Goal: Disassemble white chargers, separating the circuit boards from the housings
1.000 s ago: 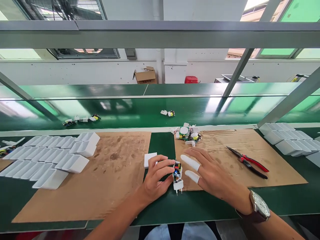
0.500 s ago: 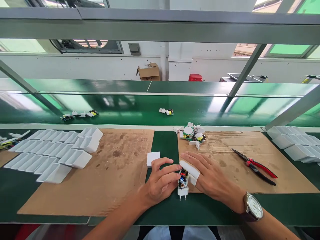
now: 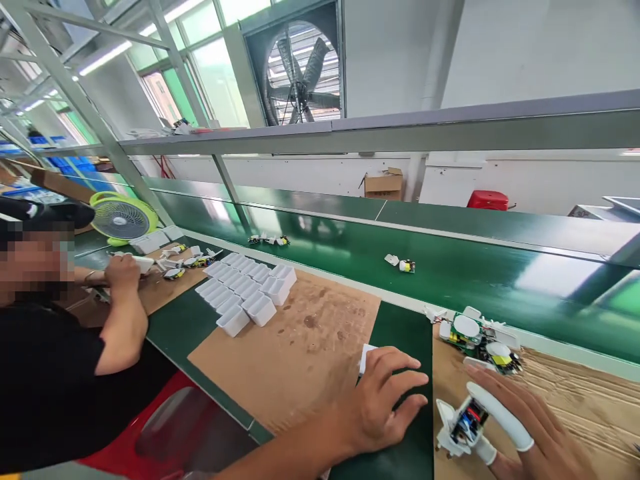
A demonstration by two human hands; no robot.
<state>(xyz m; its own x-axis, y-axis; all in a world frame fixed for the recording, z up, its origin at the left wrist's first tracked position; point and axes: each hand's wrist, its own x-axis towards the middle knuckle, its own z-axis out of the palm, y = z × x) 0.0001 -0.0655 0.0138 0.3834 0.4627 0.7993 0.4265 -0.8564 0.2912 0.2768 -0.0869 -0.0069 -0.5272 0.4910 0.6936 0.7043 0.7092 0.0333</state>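
Observation:
My right hand (image 3: 543,427) grips a small white plug adapter (image 3: 463,423) with its housing open, showing a circuit board and coloured wires inside. White covers sit on the index finger and thumb of that hand. My left hand (image 3: 387,400) is empty, its fingers apart and curved, over the green bench strip. Partly hidden behind it lies a white square piece (image 3: 367,360). Beyond my right hand, a pile of opened plugs and green circuit boards (image 3: 473,333) rests at the cardboard's edge.
Rows of white plastic housings (image 3: 250,293) stand on the left, partly on a cardboard sheet (image 3: 320,333). A co-worker (image 3: 55,360) sits at the left, near more loose boards (image 3: 193,260) and a green fan (image 3: 124,219). Small parts (image 3: 406,266) lie on the green conveyor belt (image 3: 345,257).
The view has swung left, bringing the co-worker into sight. My left hand has come off the plug adapter and opened. My right hand still holds it, now tilted, with the prongs toward lower left.

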